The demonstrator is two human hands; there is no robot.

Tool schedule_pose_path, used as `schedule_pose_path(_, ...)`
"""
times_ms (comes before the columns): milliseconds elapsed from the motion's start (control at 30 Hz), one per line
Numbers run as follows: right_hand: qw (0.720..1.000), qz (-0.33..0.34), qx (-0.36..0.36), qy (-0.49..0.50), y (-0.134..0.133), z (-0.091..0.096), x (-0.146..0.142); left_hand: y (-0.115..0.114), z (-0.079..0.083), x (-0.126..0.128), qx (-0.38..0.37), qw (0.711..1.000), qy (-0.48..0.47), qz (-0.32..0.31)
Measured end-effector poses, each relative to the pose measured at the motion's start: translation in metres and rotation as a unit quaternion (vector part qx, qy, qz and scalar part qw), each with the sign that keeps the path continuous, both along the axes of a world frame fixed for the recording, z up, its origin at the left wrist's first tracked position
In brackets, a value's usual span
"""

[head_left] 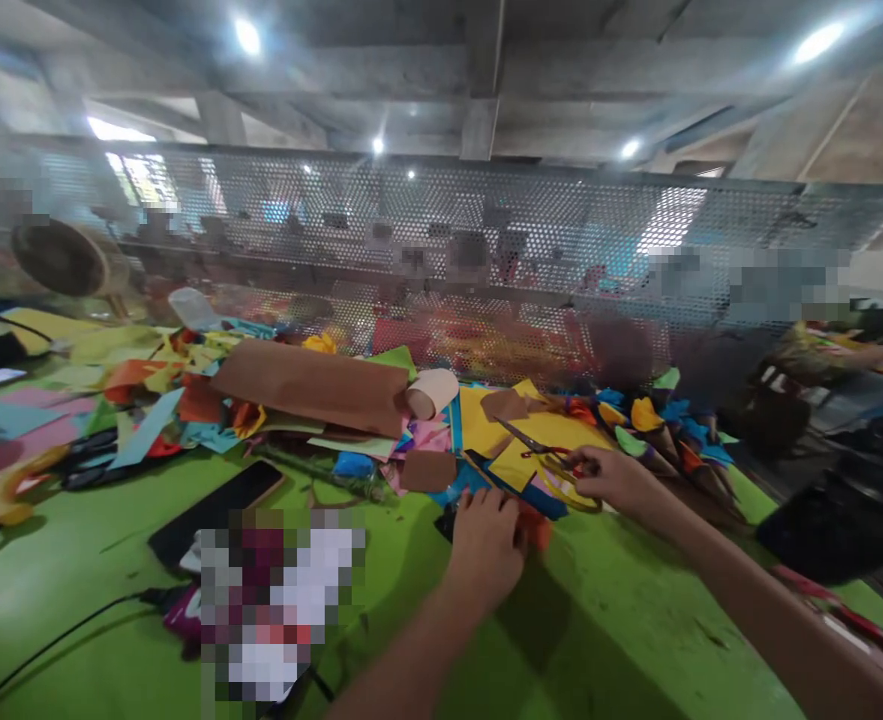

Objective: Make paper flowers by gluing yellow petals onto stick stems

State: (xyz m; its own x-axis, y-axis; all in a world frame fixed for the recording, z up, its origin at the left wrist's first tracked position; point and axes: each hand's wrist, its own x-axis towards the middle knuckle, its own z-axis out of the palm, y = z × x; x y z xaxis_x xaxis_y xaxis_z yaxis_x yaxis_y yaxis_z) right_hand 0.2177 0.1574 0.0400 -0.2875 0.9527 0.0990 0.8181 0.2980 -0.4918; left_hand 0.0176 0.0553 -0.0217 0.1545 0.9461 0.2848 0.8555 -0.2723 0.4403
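Note:
My right hand [598,472] grips a pair of scissors [527,440] by its yellow handle loops. The blades point left over yellow paper sheets [512,470]. My left hand [486,540] lies palm down at the near edge of the paper pile, with fingers stretched forward and a little bent. Blue paper [460,482] is at its fingertips, and an orange scrap [537,530] shows beside its thumb. What lies under the palm is hidden. A brown paper piece [427,470] sits just beyond my left hand.
A brown paper roll [313,385] lies across colored scraps. Paper flowers [643,415] in brown wraps lie at right. A dark phone [216,510], a yellow glue gun [13,490] and a black cord [58,640] are on the green table [381,620]. Behind stands a perforated metal screen [441,230].

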Motion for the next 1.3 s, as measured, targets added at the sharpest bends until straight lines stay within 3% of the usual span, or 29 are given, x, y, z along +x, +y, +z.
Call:
schedule_pose_path(267, 0.987, 0.092, 0.046, -0.121, 0.050, 0.007, -0.073, -0.003, 0.004, -0.003, -0.016, 1.000, -0.002, -0.023)
schedule_pose_path(567, 0.974, 0.160, 0.064, -0.147, 0.087, -0.022, -0.109, -0.002, 0.003, -0.005, -0.012, 0.999, -0.016, -0.027)
schedule_pose_path(700, 0.976, 0.174, 0.052, -0.122, 0.093, -0.026, -0.104, -0.001, 0.000, -0.005, 0.001, 1.000, -0.016, -0.025)
schedule_pose_path(1033, 0.987, 0.123, 0.041, -0.094, 0.097, -0.013, -0.039, -0.003, -0.001, -0.002, 0.022, 0.999, -0.002, -0.040)
schedule_pose_path(1300, 0.970, 0.203, 0.023, -0.133, 0.076, -0.022, -0.044, -0.008, -0.001, 0.006, 0.025, 0.990, 0.035, -0.134)
